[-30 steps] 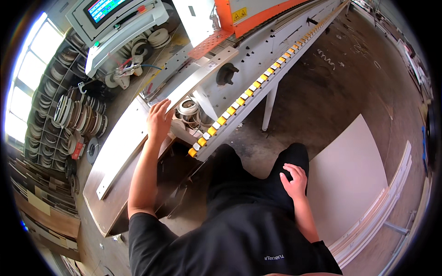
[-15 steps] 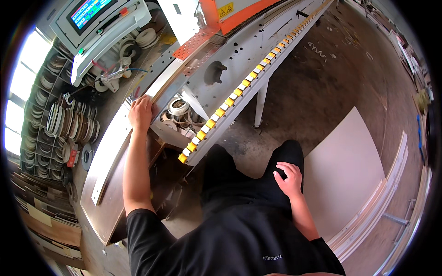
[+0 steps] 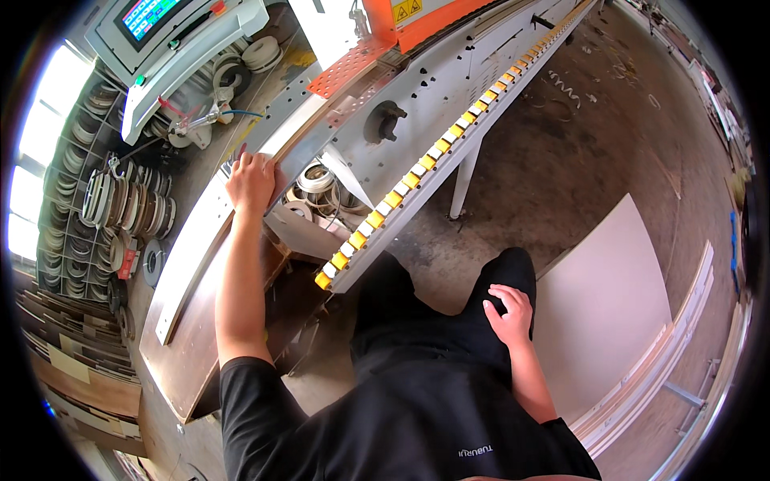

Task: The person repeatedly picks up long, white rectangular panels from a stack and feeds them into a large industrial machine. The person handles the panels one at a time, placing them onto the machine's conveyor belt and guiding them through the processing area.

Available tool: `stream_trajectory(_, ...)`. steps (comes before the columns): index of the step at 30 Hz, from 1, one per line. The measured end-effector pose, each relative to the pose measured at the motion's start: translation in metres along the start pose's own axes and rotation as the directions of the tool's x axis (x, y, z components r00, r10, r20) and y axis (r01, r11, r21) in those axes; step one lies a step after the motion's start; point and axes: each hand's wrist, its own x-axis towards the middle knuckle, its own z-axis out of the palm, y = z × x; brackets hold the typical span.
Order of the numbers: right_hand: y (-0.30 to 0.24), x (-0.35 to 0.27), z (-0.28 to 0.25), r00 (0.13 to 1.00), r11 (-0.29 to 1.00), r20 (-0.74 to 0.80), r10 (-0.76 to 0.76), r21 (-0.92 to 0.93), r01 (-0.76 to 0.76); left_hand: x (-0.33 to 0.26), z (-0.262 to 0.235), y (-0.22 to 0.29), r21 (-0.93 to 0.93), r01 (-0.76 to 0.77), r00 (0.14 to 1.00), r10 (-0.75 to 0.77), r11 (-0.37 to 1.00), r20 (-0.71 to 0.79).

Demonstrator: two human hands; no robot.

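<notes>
Thigh first: the right hand (image 3: 508, 314) rests loosely curled on the dark trouser leg, holding nothing. White board (image 3: 603, 309) lies on the floor at 3 o'clock. Far nearer the work, the left hand (image 3: 251, 181) lies flat, fingers spread, on the long pale strip (image 3: 210, 240), which runs 7 to 1 o'clock along the bench (image 3: 180, 365). Beyond stand the roller rail (image 3: 417, 175) and the control panel (image 3: 172, 36).

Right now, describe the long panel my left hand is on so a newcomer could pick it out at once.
Start at the big grey machine with the orange cover and the row of yellow rollers. To its left, a long pale panel lies on the brown side table, running toward the machine. The left hand rests flat on its far end; unlike the wide white board on the floor, it is narrow and strip-like.
</notes>
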Motion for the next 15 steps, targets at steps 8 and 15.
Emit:
stream_trajectory(8, 0.006, 0.012, 0.007, 0.998, 0.998, 0.021, 0.061, 0.004, -0.061, 0.012, -0.001, 0.007, 0.093, 0.002, 0.999, -0.005, 0.996, 0.04)
stream_trajectory(15, 0.011, 0.019, 0.013, 0.994, 0.995, 0.053, 0.1, 0.013, -0.101, 0.017, -0.003, 0.026, 0.103, 0.027, 1.0, -0.028, 0.994, 0.005)
